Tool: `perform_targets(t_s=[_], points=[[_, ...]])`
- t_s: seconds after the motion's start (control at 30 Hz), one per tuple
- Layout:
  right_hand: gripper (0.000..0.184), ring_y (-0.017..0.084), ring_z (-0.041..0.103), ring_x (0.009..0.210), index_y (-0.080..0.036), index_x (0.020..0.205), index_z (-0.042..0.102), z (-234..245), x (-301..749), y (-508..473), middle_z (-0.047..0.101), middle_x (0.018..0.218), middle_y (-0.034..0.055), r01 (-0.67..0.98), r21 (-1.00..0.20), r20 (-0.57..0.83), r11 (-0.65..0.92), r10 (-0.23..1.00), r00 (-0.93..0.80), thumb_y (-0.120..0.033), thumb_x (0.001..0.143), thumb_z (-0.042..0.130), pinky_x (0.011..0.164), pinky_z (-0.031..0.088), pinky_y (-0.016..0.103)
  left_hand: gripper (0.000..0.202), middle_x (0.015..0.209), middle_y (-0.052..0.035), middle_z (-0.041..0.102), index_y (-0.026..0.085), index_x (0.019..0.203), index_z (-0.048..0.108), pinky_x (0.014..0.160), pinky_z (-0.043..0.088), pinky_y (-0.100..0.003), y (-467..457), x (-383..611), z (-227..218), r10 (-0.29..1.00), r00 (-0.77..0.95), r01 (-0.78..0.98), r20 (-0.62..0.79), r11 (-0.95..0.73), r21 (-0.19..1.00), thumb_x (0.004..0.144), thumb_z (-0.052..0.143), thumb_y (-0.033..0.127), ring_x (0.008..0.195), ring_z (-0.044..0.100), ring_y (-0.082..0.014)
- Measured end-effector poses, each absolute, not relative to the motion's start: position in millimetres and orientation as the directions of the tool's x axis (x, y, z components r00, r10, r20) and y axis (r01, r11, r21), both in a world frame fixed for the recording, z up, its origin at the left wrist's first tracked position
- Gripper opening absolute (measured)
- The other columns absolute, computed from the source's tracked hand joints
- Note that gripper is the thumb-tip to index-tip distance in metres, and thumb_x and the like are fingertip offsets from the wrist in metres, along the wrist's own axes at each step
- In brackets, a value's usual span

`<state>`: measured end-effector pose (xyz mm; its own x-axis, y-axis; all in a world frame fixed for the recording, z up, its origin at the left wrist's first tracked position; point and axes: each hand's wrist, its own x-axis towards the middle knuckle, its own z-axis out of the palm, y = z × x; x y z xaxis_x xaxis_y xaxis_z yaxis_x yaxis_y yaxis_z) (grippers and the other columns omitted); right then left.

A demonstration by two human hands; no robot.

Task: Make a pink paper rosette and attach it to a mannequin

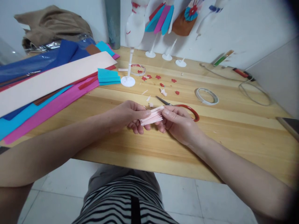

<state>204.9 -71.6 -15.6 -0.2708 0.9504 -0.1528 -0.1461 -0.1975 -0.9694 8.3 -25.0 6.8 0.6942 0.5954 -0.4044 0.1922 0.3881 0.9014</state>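
A pale pink strip of pleated paper (153, 115) is stretched between my two hands above the front of the table. My left hand (137, 116) pinches its left end, thumb on top and fingers curled below. At the other end, my right hand (174, 118) grips the folds between thumb and fingers. Scissors with orange-red handles (195, 112) lie just behind my right hand, which hides part of them; their dark blades point left. Small pink scraps (163, 92) and red paper flowers (158, 77) are scattered beyond my hands.
Long coloured paper sheets (58, 73) are piled at the left. White mannequin stands (128, 81) line the back, some dressed in coloured paper. A tape roll (206, 96) lies to the right, with a cable (254, 99) behind it. A dark flat object (289, 126) sits at the right edge.
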Motion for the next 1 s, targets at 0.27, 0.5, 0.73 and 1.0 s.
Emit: perform_targets(t_s=[0.27, 0.5, 0.73, 1.0], points=[[0.022, 0.007, 0.05, 0.046, -0.018, 0.075, 0.068, -17.2, 205.9, -72.3, 0.062, 0.062, -0.0014, -0.131, -0.964, -0.195, -0.231, 0.95, -0.243, -0.037, 0.076, 0.078, 0.042, 0.037, 0.022, 0.036, 0.064, -0.0067, 0.068, 0.008, 0.075, 0.07, 0.043, 0.033, -0.017, -23.8, 8.1, 4.7, 0.612, 0.685, 0.188, -0.396, 0.377, 0.907, 0.08, 0.073, 0.043, 0.045, 0.056, -0.0073], [0.027, 0.006, 0.05, 0.044, -0.017, 0.07, 0.068, -16.3, 203.1, -71.8, 0.063, 0.059, -0.0019, -0.12, -0.967, -0.199, -0.225, 0.96, -0.196, -0.039, 0.069, 0.083, 0.04, 0.038, 0.021, 0.034, 0.052, -0.0045, 0.063, 0.009, 0.066, 0.068, 0.044, 0.033, -0.017, -25.6, 8.0, 7.0, 0.595, 0.691, 0.247, -0.411, 0.34, 0.907, 0.082, 0.07, 0.039, 0.045, 0.056, -0.0087], [0.034, 0.008, 0.053, 0.043, -0.019, 0.063, 0.067, -15.9, 203.7, -71.2, 0.064, 0.057, -0.0002, -0.167, -0.962, -0.177, -0.216, 0.959, -0.22, -0.049, 0.069, 0.082, 0.038, 0.039, 0.021, 0.03, 0.049, -0.003, 0.06, 0.009, 0.065, 0.069, 0.044, 0.034, -0.016, -23.1, 7.0, 7.5, 0.584, 0.694, 0.27, -0.422, 0.331, 0.904, 0.078, 0.075, 0.035, 0.044, 0.054, -0.0074], [0.027, 0.007, 0.054, 0.045, -0.017, 0.076, 0.069, -16.9, 204.5, -71.6, 0.064, 0.061, -0.002, -0.112, -0.981, -0.129, -0.157, 0.966, -0.223, -0.04, 0.071, 0.083, 0.042, 0.041, 0.02, 0.028, 0.048, -0.0029, 0.06, 0.009, 0.064, 0.068, 0.044, 0.034, -0.016, -22.4, 7.1, 10.3, 0.572, 0.697, 0.264, -0.433, 0.357, 0.896, 0.082, 0.07, 0.029, 0.043, 0.053, -0.0071]])
